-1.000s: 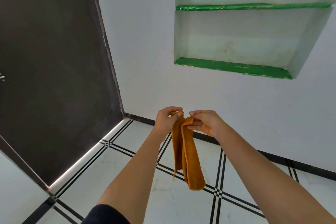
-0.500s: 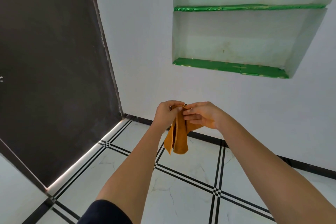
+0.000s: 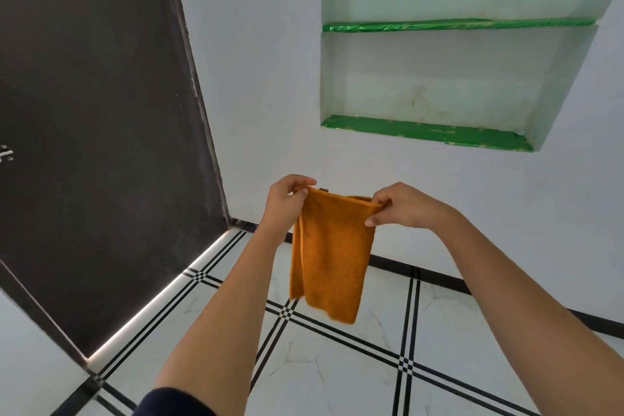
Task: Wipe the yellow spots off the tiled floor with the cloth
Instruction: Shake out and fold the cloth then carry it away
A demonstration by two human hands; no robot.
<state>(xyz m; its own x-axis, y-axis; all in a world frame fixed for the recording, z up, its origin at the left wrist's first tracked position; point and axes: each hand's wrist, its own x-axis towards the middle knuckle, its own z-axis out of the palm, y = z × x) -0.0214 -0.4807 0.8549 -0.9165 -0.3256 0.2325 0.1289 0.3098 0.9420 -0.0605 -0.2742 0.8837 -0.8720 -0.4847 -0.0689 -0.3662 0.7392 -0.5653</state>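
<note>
An orange cloth hangs in the air in front of me, folded over and held by its top edge. My left hand pinches the top left corner. My right hand pinches the top right corner, a short way apart from the left. Below is the white tiled floor with black double lines. No yellow spots show on the tiles that I can see.
A dark door fills the left side, with a bright gap along its bottom. A white wall ahead holds a recessed niche with green-lined shelves. A black skirting strip runs along the wall's base.
My hands have moved apart, spreading the cloth from a narrow bunched strip into a wider folded panel. It hung long, was gathered up short, and now hangs flat.
</note>
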